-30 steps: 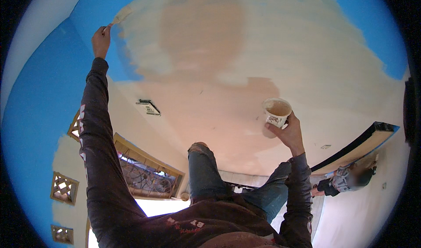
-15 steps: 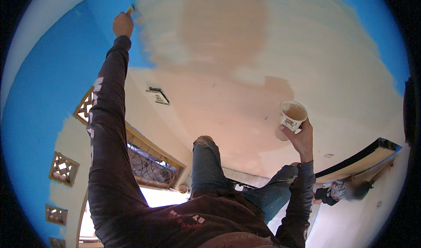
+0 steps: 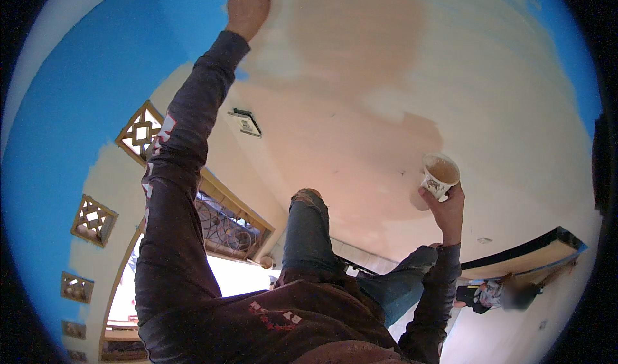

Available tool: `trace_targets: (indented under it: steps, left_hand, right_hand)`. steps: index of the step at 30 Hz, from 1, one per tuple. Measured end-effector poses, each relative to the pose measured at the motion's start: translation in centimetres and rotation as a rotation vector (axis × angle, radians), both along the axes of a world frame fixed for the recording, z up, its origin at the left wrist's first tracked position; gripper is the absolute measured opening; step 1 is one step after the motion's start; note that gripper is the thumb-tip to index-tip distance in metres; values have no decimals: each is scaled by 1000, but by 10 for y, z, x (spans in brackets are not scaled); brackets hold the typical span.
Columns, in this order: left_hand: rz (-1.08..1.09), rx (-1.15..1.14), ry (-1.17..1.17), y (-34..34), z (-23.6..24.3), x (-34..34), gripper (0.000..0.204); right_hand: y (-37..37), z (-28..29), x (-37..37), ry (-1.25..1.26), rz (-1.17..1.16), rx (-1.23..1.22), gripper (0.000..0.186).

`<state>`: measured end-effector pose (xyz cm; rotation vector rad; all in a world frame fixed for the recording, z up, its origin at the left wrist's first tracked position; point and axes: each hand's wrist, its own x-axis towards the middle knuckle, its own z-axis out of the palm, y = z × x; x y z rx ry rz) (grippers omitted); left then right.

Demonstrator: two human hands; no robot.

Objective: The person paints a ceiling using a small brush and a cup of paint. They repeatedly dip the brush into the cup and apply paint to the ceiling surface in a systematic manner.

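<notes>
High up at the top edge of the view, my left hand point(image 3: 249, 7) is raised to the wall with its fingers closed. A small paintbrush is in it, now almost wholly hidden by the fist and the picture's edge. Around the hand, pale beige paint point(image 3: 476, 61) meets blue paint point(image 3: 96, 74) on the wall. Lower and to the right, my right hand point(image 3: 447, 208) grips a white plastic cup point(image 3: 435, 182) with a dark printed mark. The cup is tilted, and its inside looks beige-brown; how full it is cannot be made out.
Cut-out vent blocks point(image 3: 94, 220) line the left wall, beside a wall fitting point(image 3: 246, 123) and a barred window opening point(image 3: 232, 222). At right, a black-edged ledge point(image 3: 521, 251) juts out, with another person point(image 3: 492, 295) below it. My bent knees point(image 3: 308, 229) are under me.
My left hand has moved right and up, from the blue edge onto the pale paint, and the brush has gone nearly out of sight. The cup appears slightly farther right; the whole view has shifted a little.
</notes>
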<state>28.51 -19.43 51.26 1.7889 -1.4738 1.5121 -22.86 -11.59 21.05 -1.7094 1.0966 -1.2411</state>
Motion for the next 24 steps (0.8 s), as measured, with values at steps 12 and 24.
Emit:
trace_targets:
  steps: [12, 24]
  left_hand:
    - [-516, 7, 149, 51, -4, -123, 29]
    - [-745, 20, 347, 17, 41, 2, 27]
  right_hand:
    - [8, 7, -2, 33, -36, 14, 63]
    - [2, 0, -3, 54, -26, 19, 65]
